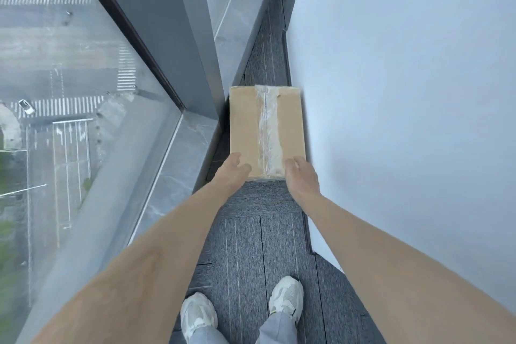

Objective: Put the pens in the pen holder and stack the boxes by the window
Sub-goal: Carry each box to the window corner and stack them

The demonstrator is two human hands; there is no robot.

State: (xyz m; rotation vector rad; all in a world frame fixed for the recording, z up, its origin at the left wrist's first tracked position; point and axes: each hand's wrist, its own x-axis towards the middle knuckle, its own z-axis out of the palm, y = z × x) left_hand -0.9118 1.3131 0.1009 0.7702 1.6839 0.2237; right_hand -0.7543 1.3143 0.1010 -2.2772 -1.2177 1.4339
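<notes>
Item — cardboard box [266, 131], taped along its centre seam, lying on the grey carpet [251, 246] at my twelve o'clock, wedged between the window sill [173, 165] at nine o'clock and the white wall [405, 120] at three o'clock. My left hand [233, 172] is resting loosely spread on its near-left corner; my right hand [301, 176] is cupping the near-right corner — neither is gripping tightly. My pale trainers [286, 296] are standing at six o'clock.

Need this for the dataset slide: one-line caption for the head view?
Both bare hands, left hand and right hand, at the near end of a taped brown cardboard box between window sill and white wall.
</notes>
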